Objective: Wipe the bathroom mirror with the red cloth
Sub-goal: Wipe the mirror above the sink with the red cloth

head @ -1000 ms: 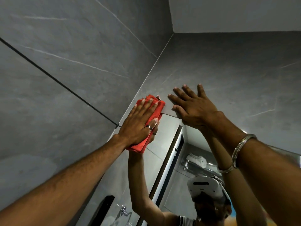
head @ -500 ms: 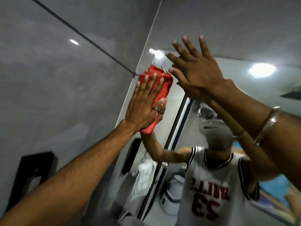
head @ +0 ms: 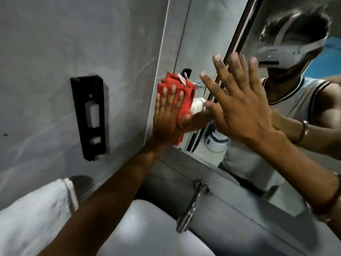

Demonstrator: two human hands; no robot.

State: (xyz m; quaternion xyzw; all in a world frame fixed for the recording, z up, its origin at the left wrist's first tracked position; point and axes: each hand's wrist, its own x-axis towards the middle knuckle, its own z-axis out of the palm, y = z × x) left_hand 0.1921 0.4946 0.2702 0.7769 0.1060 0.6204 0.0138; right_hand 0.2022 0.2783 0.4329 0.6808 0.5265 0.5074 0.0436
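Head view takes in, largest first, the grey stone-look tiled wall [head: 55, 43] filling the 9 to 12 o'clock part of the frame, and the frameless rectangular bathroom mirror [head: 199, 34] filling the 12 to 3 o'clock part, its left edge meeting the wall at the corner. At 6 o'clock sits the white ceramic basin [head: 153, 224] with a chrome tap [head: 191, 206] over it, and at 8 o'clock hangs a white folded towel [head: 33, 215]. A black rectangular wall fixture [head: 88, 117] is mounted at 9 o'clock.

Near the centre, the left hand [head: 166, 115] lies flat on the folded red cloth [head: 180, 93], fingers straight and close together, palm pressing the cloth against the glass just beside the mirror's left edge and near its bottom edge. The right hand [head: 239, 106], at about 2 o'clock from the cloth, is spread wide with fingers apart and holds nothing; whether its palm touches the glass or only hovers near it I cannot tell.

Judging by this, the wiping step is in hand, working the lower left corner. The next move probably calls for keeping flat pressure and sliding the cloth toward 3 o'clock along the bottom strip, with the right hand cleared from its path so it leaves no prints.
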